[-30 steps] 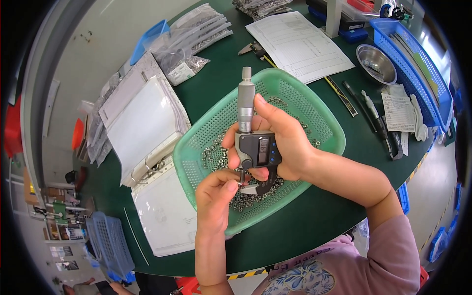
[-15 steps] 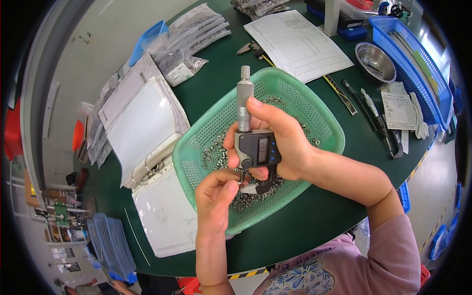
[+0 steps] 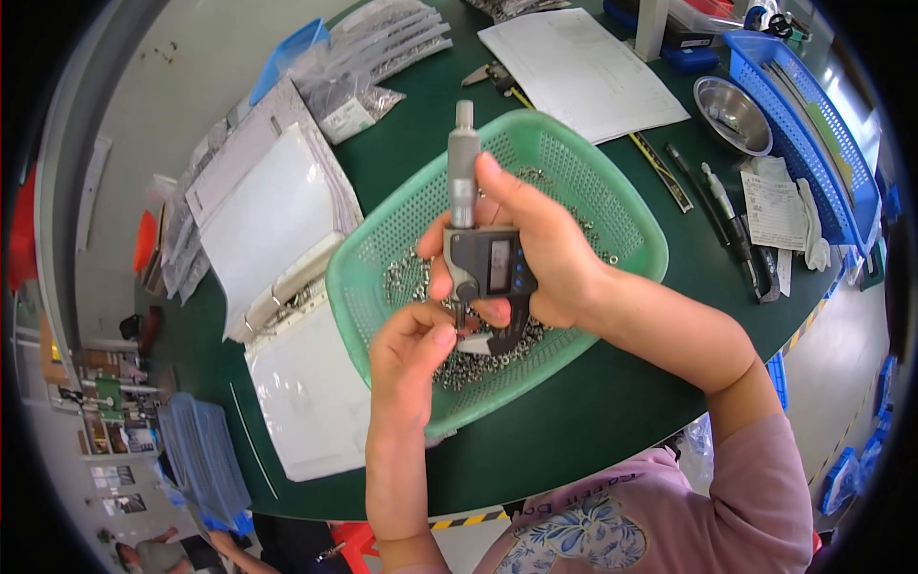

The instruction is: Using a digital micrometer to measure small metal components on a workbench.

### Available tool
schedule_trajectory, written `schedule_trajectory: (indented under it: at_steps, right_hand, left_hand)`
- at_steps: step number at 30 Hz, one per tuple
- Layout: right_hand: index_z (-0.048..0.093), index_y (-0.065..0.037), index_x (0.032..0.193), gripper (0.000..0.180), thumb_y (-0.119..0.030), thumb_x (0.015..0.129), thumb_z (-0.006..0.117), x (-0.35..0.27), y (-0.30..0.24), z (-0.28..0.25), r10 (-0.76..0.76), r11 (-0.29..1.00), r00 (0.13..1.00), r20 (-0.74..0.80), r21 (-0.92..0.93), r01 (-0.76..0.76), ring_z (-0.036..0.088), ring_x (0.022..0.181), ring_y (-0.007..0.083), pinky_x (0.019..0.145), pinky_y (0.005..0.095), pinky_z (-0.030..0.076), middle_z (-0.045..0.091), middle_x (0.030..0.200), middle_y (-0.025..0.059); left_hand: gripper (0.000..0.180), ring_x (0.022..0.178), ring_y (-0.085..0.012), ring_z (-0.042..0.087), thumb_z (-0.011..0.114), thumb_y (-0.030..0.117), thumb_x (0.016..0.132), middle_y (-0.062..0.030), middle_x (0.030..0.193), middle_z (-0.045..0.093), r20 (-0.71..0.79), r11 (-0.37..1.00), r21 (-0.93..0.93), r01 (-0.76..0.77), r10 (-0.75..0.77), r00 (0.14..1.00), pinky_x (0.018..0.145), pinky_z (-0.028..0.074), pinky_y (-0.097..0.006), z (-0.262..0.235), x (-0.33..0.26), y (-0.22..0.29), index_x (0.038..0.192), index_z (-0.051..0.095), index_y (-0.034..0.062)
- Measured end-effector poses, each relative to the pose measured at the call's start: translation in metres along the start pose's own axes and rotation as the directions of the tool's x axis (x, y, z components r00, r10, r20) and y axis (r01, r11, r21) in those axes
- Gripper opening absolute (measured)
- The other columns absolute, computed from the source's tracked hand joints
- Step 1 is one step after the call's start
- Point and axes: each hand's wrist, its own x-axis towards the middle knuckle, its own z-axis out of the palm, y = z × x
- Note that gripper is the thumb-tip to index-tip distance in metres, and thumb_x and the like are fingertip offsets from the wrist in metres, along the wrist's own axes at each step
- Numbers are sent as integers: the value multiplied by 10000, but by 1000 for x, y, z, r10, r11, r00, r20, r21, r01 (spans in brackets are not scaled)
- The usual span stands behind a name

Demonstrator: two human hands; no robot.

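Observation:
A digital micrometer with a grey thimble and dark body is upright in my right hand. My right fingers are wrapped round its frame, with the thumb along the thimble. My left hand is closed in a pinch at the gap between the micrometer's jaws; what its fingertips hold is too small and covered to name. Both hands are above a green perforated plastic basket. Inside it lie many small metal parts, nut-like in look, partly hidden by my hands and the tool.
An open ring binder lies left of the basket, bagged parts behind it. Papers sit on a caliper at the back. To the right are a second micrometer, a metal bowl and a blue basket.
The whole view has shifted a little, so most things sit slightly higher in the picture. My hands keep the same grip on the micrometer over the basket.

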Motion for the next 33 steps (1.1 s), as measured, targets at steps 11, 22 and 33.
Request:
schedule_trajectory:
  at_steps: [11,22,33]
  right_hand:
    - [518,22,857,614,-537,827,266,2,1,-5,-80,992,995,-65,87,86,437,376,173,380,269,372,577,688,163]
    - [522,30,851,613,-538,815,294,5,1,-10,-85,985,995,-47,150,91,438,381,178,395,287,377,576,687,165]
    - [527,-4,837,589,-551,803,312,1,-3,-6,-41,972,998,-47,230,51,434,385,178,387,287,365,577,689,142]
  left_hand:
    - [190,816,-307,495,607,13,627,-127,830,505,148,-5,987,-158,380,913,691,405,-394,3,9,15,810,556,4]
    - [278,807,-351,544,634,89,645,-138,836,565,185,31,982,-186,37,982,666,444,-392,18,34,-3,887,506,42]
    - [96,743,-206,569,506,77,796,-95,828,592,-101,800,594,85,-31,994,663,443,-317,-8,20,15,790,563,-1]
